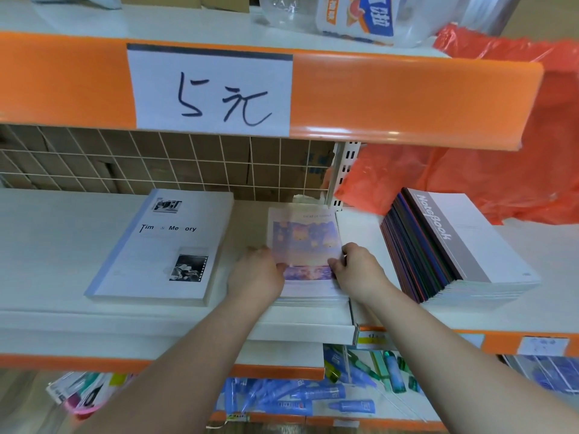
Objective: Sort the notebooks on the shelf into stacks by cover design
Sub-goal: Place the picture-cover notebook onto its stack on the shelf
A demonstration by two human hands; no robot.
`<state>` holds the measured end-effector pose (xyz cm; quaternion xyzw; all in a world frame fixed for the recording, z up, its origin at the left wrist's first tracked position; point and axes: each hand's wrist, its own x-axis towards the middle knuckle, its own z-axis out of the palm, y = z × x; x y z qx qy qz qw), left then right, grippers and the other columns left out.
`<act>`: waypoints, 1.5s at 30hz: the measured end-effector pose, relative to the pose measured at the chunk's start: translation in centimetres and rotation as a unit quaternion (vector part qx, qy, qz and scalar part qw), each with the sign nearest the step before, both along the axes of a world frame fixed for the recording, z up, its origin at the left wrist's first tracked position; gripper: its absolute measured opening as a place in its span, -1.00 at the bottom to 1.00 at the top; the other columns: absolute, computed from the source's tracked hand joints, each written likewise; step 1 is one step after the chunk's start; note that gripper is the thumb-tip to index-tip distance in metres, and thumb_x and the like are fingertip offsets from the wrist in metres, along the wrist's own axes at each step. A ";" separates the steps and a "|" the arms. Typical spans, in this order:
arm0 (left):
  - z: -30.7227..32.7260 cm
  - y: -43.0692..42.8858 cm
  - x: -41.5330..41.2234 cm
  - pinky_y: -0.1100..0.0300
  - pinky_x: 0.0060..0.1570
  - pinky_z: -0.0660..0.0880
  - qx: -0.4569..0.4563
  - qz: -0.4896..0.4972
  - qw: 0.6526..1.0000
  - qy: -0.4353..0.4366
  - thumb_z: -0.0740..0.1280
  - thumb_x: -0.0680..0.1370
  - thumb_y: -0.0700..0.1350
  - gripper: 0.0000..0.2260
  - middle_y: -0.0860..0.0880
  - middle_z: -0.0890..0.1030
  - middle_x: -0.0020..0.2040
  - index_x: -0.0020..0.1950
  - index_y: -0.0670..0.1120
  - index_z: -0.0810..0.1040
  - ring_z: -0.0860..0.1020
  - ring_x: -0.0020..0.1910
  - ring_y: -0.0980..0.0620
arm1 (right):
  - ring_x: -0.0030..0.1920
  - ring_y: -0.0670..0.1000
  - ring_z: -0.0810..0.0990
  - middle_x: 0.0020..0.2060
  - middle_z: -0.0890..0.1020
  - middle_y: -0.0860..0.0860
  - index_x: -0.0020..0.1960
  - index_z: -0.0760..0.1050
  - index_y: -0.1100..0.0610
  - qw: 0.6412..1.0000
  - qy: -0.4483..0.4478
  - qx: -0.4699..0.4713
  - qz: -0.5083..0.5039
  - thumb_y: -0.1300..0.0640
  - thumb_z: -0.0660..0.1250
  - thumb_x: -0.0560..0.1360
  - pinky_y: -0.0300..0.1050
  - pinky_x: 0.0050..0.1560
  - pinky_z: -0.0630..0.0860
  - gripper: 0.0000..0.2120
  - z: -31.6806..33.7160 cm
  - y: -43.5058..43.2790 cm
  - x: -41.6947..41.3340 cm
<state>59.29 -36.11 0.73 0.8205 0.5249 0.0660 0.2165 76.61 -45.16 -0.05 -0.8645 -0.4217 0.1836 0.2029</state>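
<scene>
Three notebook stacks lie on the white shelf [56,245]. On the left is a thick white "Time & Memory" stack [163,245] with black-and-white photos. In the middle lies a pink and purple lantern-picture stack [305,239]. My left hand [255,274] grips its left edge, and my right hand [357,270] pinches its lower right edge with curled fingers. At the right a leaning stack of grey "Notebook" covers [460,242] shows dark coloured spines.
An orange shelf lip [407,98] with a handwritten paper price sign [213,92] hangs just above. An orange plastic bag [470,173] bulges at the back right. A wire grid [156,161] backs the shelf. Below are blue pens [313,396].
</scene>
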 end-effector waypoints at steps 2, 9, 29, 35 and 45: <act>-0.1 0.1 -0.1 0.09 -0.07 0.48 -0.006 0.001 1.000 -0.007 0.28 0.60 0.09 -0.66 -0.18 0.50 0.08 0.15 -0.17 0.51 0.53 0.02 -0.20 | -0.07 0.19 0.53 -0.04 0.54 0.17 0.01 0.40 0.18 1.000 -0.007 -0.004 0.007 -0.02 0.25 0.58 -0.10 -0.20 0.36 -0.76 0.1 0.1 0.0; -0.3 0.1 -0.3 0.05 0.02 0.50 -0.031 0.003 0.999 -0.036 0.30 0.59 0.04 -0.69 -0.20 0.49 0.09 0.14 -0.20 0.52 0.53 0.02 -0.22 | -0.10 0.16 0.49 -0.02 0.46 0.13 -0.05 0.38 0.15 1.000 -0.008 -0.021 0.007 -0.03 0.24 0.59 -0.12 -0.16 0.35 -0.77 0.3 -0.3 -0.2; -0.9 0.2 -0.2 0.08 -0.07 0.43 -0.063 0.025 0.995 -0.070 0.31 0.59 -0.02 -0.74 -0.20 0.47 0.07 0.08 -0.22 0.51 0.52 -0.02 -0.24 | -0.09 0.15 0.52 -0.02 0.52 0.16 -0.02 0.34 0.14 0.997 0.072 -0.007 -0.019 -0.03 0.24 0.60 -0.10 -0.17 0.37 -0.77 -0.2 -0.5 -0.3; 0.8 -0.1 -0.5 0.10 -0.06 0.39 -0.021 -0.016 1.000 0.005 0.27 0.61 0.03 -0.70 -0.19 0.46 0.14 0.14 -0.20 0.48 0.51 0.05 -0.22 | 0.02 0.20 0.52 0.07 0.50 0.19 0.06 0.39 0.19 0.998 -0.012 -0.056 -0.002 -0.05 0.21 0.60 -0.08 -0.11 0.41 -0.72 1.0 -0.4 -0.9; 4.2 -1.0 0.9 -0.10 0.50 0.06 0.143 -0.188 0.966 0.109 0.16 0.63 0.13 -0.45 -0.13 0.13 0.56 0.53 -0.11 0.18 0.09 0.53 -0.20 | 0.55 0.15 0.01 0.56 0.07 0.15 0.56 0.06 0.17 0.956 -0.209 -0.100 0.182 -0.06 0.00 0.65 0.04 0.53 -0.04 -0.45 4.0 -1.4 -2.3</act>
